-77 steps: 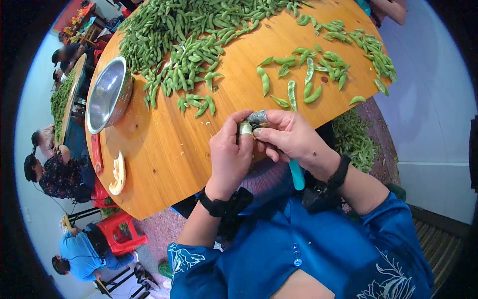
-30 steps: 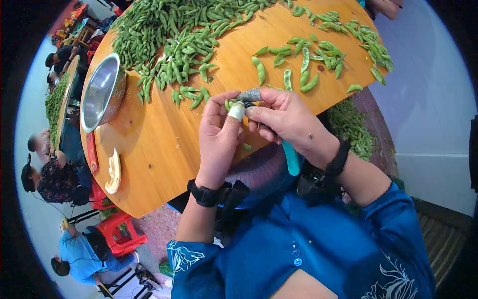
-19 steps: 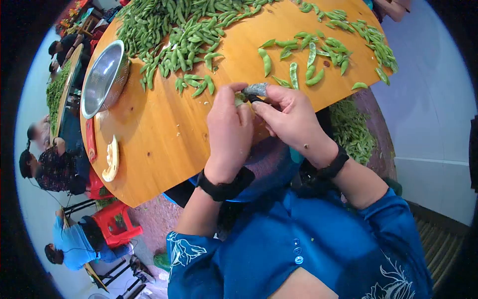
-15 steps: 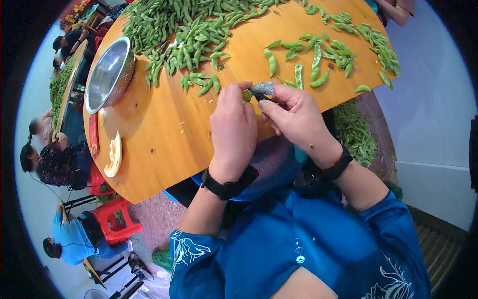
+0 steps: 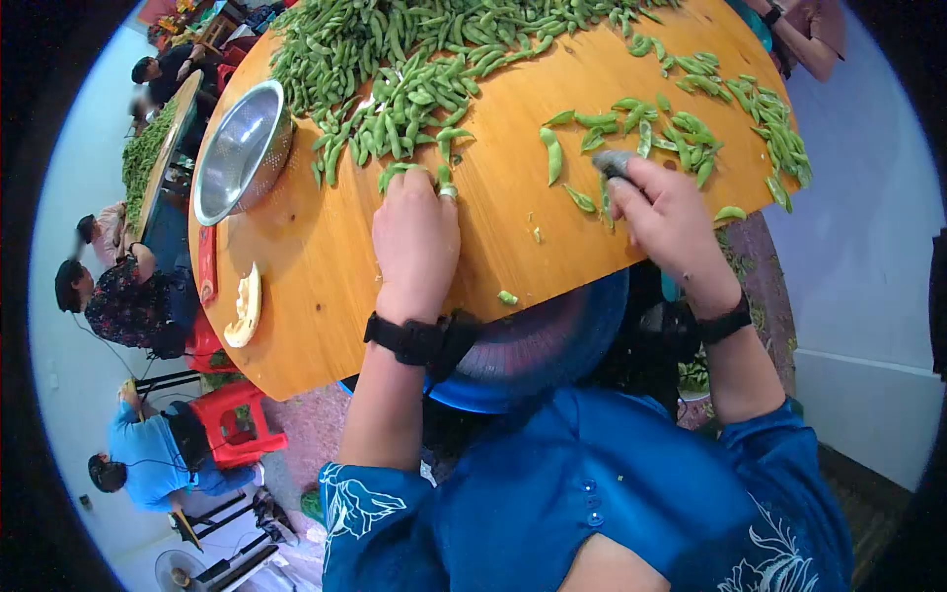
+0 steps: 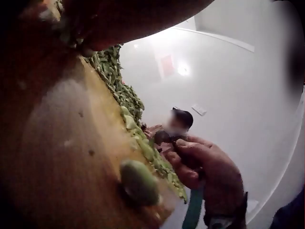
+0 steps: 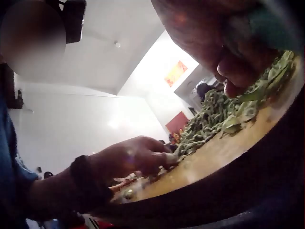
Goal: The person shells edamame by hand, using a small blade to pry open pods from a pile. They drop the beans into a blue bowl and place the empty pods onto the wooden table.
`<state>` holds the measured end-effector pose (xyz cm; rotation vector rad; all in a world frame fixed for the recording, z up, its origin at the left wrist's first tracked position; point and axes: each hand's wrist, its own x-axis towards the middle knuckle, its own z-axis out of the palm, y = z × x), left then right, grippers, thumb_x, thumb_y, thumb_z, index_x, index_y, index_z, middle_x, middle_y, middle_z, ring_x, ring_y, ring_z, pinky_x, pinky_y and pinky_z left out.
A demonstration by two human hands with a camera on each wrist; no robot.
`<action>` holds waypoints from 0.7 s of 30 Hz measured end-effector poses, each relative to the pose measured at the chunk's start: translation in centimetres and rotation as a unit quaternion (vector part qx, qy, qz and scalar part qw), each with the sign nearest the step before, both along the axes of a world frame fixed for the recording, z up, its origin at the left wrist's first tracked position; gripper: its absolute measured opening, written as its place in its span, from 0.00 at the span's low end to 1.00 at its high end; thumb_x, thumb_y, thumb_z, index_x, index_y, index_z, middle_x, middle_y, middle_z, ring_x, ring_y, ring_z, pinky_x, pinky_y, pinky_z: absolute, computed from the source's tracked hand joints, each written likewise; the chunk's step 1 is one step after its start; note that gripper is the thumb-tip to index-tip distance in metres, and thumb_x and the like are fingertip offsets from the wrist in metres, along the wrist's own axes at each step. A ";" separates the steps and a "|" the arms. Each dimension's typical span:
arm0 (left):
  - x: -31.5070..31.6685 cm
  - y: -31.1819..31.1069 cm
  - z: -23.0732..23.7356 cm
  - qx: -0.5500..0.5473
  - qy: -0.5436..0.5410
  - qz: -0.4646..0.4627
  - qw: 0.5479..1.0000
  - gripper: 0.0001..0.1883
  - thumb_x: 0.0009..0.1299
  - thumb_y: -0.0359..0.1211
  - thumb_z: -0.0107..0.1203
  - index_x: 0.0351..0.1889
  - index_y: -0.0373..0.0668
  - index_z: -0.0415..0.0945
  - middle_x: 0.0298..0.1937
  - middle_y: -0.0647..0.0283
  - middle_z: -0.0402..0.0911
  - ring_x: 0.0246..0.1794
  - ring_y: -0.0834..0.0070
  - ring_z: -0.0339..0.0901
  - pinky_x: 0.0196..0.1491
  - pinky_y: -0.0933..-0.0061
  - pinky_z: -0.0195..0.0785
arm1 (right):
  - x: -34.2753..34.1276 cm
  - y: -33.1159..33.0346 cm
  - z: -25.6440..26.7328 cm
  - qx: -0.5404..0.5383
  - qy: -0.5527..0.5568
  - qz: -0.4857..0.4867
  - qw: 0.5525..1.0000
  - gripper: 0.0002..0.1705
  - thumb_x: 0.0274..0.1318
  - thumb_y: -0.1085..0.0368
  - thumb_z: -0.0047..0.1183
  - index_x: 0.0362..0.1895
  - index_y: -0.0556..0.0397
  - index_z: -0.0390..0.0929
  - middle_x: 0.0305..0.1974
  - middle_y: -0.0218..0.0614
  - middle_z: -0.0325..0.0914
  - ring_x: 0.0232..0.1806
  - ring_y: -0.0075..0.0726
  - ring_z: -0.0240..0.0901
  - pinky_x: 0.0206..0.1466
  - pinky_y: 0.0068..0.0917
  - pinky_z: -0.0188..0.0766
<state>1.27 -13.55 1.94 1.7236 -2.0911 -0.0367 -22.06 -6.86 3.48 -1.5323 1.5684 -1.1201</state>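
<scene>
My left hand (image 5: 416,237) reaches over the table to a few green edamame pods (image 5: 393,176) at the near end of the pile, its fingertips right at them. White wrap covers its thumb tip, and its curled fingers hide what lies under them. My right hand (image 5: 676,217) hovers above the table's right side, near loose pods (image 5: 550,156). Grey wrap covers its index fingertip. It grips a tool with a teal handle (image 6: 193,210), whose working end is hidden. A short green pod piece (image 5: 507,297) lies near the front edge.
A metal colander (image 5: 242,148) stands tilted at the left, by a large edamame heap (image 5: 395,39). Closer in are a red strip (image 5: 207,264) and a pale curved peel-like piece (image 5: 244,308). A blue basin (image 5: 533,345) sits below the table edge. Other people sit at the left.
My hands were together over the front edge, working on a pod. They have parted: the left went forward-left to the pods, the right went right. A green piece now lies near the edge.
</scene>
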 end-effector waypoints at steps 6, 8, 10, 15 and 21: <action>-0.1 -0.1 0.4 0.034 -0.010 -0.024 0.999 0.09 0.61 0.32 0.55 0.36 0.38 0.74 0.34 0.50 0.77 0.33 0.52 0.75 0.38 0.57 0.68 | 2.4 -0.2 0.0 0.031 -0.043 0.093 0.994 0.11 0.56 0.68 0.44 0.41 0.60 0.75 0.21 0.36 0.71 0.23 0.28 0.68 0.28 0.28 0.64; -0.2 0.7 0.8 0.050 0.011 -0.047 0.998 0.10 0.61 0.31 0.55 0.37 0.38 0.73 0.36 0.49 0.77 0.31 0.51 0.75 0.36 0.57 0.69 | 3.4 -0.5 -0.5 0.040 -0.090 0.117 0.988 0.10 0.58 0.67 0.44 0.38 0.59 0.75 0.21 0.32 0.72 0.21 0.24 0.68 0.25 0.25 0.65; -0.7 2.0 1.1 0.121 0.195 -0.075 0.970 0.08 0.63 0.29 0.55 0.39 0.37 0.74 0.37 0.54 0.79 0.25 0.64 0.76 0.31 0.67 0.69 | 4.2 -0.7 -0.2 0.086 -0.140 0.120 0.979 0.10 0.59 0.66 0.44 0.37 0.58 0.75 0.21 0.30 0.72 0.19 0.22 0.67 0.23 0.22 0.64; -0.7 4.5 0.1 0.226 0.445 -0.103 0.860 0.16 0.66 0.24 0.51 0.53 0.38 0.74 0.35 0.66 0.77 0.25 0.87 0.71 0.27 0.81 0.66 | 4.7 -0.5 0.3 0.198 -0.285 0.149 0.926 0.10 0.61 0.63 0.45 0.32 0.54 0.75 0.21 0.24 0.72 0.15 0.13 0.65 0.17 0.14 0.61; -0.7 6.0 0.0 0.039 0.254 -0.198 0.946 0.23 0.63 0.20 0.50 0.59 0.41 0.71 0.34 0.57 0.74 0.25 0.68 0.74 0.32 0.74 0.69 | 5.5 0.6 0.3 0.201 -0.264 0.173 0.927 0.09 0.61 0.63 0.46 0.30 0.52 0.74 0.20 0.22 0.72 0.15 0.12 0.65 0.15 0.12 0.59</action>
